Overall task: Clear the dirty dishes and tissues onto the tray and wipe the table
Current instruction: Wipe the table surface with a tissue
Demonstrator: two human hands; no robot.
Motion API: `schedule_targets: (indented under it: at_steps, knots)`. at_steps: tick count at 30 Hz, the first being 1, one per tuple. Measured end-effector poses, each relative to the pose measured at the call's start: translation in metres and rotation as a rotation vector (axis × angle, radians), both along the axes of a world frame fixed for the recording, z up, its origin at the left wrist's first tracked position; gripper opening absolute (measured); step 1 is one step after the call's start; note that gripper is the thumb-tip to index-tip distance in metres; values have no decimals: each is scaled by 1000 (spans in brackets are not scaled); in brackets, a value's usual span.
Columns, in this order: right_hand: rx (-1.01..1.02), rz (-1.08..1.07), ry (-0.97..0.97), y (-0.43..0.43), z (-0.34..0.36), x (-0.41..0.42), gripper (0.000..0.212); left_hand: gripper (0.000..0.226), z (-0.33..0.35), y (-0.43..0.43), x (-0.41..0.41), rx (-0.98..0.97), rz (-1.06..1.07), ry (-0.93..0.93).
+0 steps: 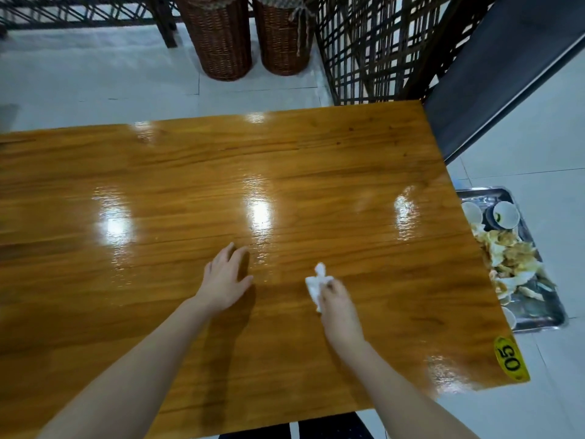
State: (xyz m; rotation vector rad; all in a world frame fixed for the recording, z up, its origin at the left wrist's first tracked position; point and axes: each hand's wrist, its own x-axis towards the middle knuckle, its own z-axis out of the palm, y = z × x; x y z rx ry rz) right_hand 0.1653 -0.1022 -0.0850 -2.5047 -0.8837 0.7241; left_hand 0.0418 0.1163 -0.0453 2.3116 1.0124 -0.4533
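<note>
A glossy wooden table (190, 191) fills the view. My right hand (337, 301) grips a crumpled white tissue (316, 282) and holds it against the tabletop near the front middle. To its left, my left hand (225, 277) rests flat on the wood with its fingers spread. A metal tray (544, 307) lies on the floor beyond the table's right edge. It holds white bowls (506, 215) and a heap of crumpled, stained tissues (509, 258).
A yellow sticker marked 05 (510, 359) sits on the table's front right corner. Two wicker baskets (221, 36) stand on the floor behind the table, beside a dark lattice screen (380, 49). A dark bench (493, 74) stands at the right.
</note>
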Motion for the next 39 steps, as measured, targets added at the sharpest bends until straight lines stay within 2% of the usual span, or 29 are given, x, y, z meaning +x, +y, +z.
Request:
schedule_targets:
  at_steps: [3, 6, 9, 13, 16, 20, 25, 29, 31, 33, 35, 37, 39]
  knots:
    - [46, 322, -12, 10, -1, -14, 38, 68, -2, 1, 13, 23, 5, 7]
    - [65, 426, -11, 11, -9, 8, 35, 68, -2, 4, 23, 35, 15, 11]
    - [184, 119, 14, 12, -5, 52, 17, 68, -2, 7, 31, 37, 32, 17]
    - [189, -343, -31, 9, 5, 118, 17, 73, -1, 13, 37, 47, 40, 25]
    - [175, -504, -42, 12, 8, 133, 17, 81, -2, 20, 43, 60, 12, 42]
    - [200, -475, -58, 25, 5, 110, 20, 87, -3, 25, 56, 77, -14, 69]
    - [218, -118, -17, 43, -6, 80, 22, 91, -4, 34, 67, 69, -57, 99]
    - [182, 126, -2, 47, -5, 105, 18, 92, -3, 44, 72, 73, -69, 119]
    - [242, 62, -34, 52, -2, 135, 13, 93, -4, 51, 75, 77, -63, 124]
    - [286, -179, -81, 61, 1, 170, 13, 95, -4, 59, 79, 88, -60, 129]
    - [237, -384, -113, 71, 4, 194, 17, 96, -4, 66, 85, 91, -70, 131]
    - [205, -452, -149, 82, 2, 198, 19, 96, -4, 74, 92, 95, -73, 121]
    - [207, -410, -165, 99, 0, 181, 18, 96, -5, 82, 101, 91, -68, 116]
